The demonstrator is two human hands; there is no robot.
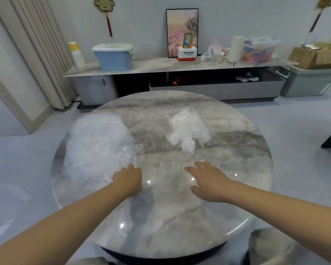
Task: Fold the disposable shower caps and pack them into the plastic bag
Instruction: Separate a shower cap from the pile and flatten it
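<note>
Both forearms reach from the near edge over the round marble table (161,222), the largest item in view. Toward its left edge lies a broad heap of loose, crumpled shower caps (96,142), translucent white. Toward the far right part of the tabletop lies the clear plastic bag (189,129), flat, with a white label near its far end and white folded caps showing inside; a wad of white film sits at its nearer, open end. Thin clear film spreads on the surface between the bag and the hands. The left hand (128,180) rests at the near edge of the heap, its fingers curled downward at the film; whether they pinch a cap cannot be told. The right hand (206,180) lies palm down near the table's centre, fingers straight and spread, tips at the edge of the clear film, gripping nothing.
</note>
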